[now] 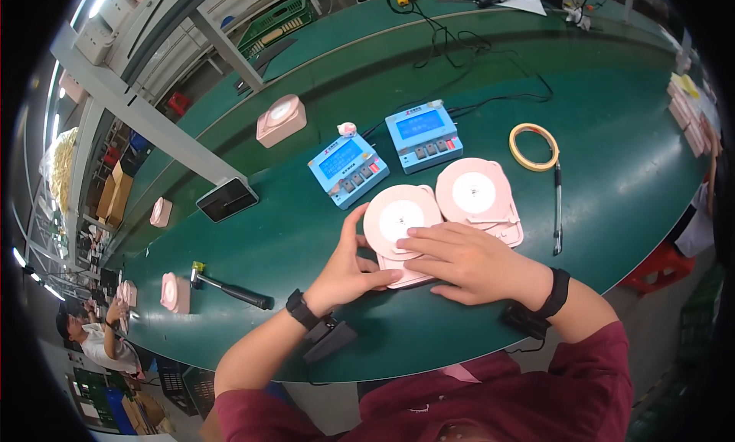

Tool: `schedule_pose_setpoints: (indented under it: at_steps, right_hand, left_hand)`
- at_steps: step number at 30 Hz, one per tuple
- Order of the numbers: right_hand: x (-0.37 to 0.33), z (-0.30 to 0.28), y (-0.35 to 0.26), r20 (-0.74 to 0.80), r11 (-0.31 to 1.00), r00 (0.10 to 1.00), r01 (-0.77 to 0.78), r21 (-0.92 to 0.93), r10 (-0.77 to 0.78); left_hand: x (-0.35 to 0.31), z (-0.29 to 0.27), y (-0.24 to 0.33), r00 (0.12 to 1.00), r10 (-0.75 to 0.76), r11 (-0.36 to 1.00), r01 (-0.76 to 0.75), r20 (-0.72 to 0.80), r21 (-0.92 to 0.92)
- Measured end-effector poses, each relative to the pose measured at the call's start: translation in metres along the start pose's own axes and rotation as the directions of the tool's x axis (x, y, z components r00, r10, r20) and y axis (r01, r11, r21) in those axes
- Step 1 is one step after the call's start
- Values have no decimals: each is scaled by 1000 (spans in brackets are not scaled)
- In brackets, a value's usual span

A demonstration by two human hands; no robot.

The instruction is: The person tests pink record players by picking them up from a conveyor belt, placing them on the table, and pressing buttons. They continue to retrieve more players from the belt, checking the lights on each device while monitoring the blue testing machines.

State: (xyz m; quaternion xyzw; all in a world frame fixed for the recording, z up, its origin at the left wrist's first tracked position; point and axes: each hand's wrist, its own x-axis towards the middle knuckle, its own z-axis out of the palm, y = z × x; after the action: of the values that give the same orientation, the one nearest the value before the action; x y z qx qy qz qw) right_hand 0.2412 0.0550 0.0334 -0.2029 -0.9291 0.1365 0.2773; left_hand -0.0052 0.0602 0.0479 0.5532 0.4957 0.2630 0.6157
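Note:
Two pink devices shaped like small record players stand side by side in front of me. My left hand grips the left pink record-player-shaped device at its side, thumb at the near edge and fingers along the left side. Over that same device lies my right hand, its fingers stretched out and the fingertips touching the white disc and near part. The right pink device rests just beyond my right hand, its tone arm and white disc showing. Behind them are two blue testers with screens and buttons, a left tester and a right tester.
A tape roll and a pen lie to the right. Leftward are a phone, a black-handled tool and several more pink devices, one pink device farther back. Black cables trail behind the testers. A co-worker sits far left.

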Motion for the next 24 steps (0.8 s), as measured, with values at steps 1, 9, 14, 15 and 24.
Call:
schedule_pose_setpoints:
  at_steps: [1,9,14,15,24]
  right_hand:
    - [0,1,1,20,999,1000,-4,-41,5]
    - [6,-7,-10,119,998,992,-39,-49,44]
    - [13,-7,-16,96,990,989,-107,-96,116]
    - [14,-7,-16,88,987,988,-115,-110,125]
    - [14,-7,-16,104,986,985,-125,-111,137]
  left_hand:
    - [2,0,0,1000,7,1000,-7,11,-4]
    - [14,3,-19,970,235,972,-233,70,-25]
    - [9,1,-20,984,177,983,-176,3,52]
    - [9,1,-20,983,182,982,-182,2,50]
    - [7,2,-21,977,215,975,-215,-3,61]
